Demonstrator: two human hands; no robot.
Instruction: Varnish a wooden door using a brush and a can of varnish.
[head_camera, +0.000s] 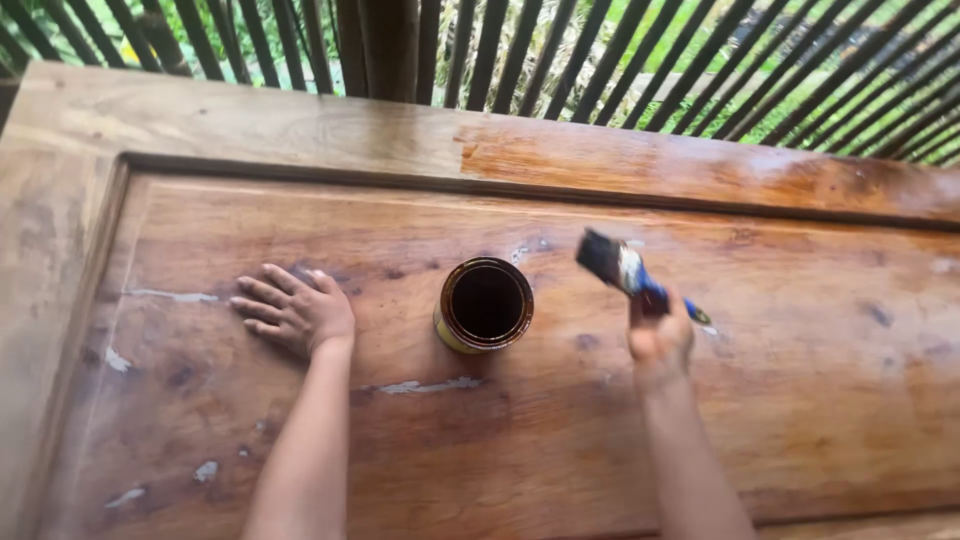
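Wooden panel (200, 420) is shown lying flat across the frame. At centre left, the left hand (295, 312) is pressed open and flat on the wood, grasping nothing. At centre, an open can (485, 305) of dark finish stands upright. At centre right, the right hand (658, 335) is clenched around a paintbrush (625, 272), bristles raised. Glossy, darker wood is seen at upper right; duller, scuffed patches at left appear uncoated.

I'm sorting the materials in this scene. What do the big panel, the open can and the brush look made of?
Panel: wood, by its grain; glossy patches suggest a wet or varnished finish.
Can: probably metal, with a thin rolled rim, stained dark inside.
Brush, held in the right hand: dark bristles, shiny metal-looking band, blue handle of unclear material.
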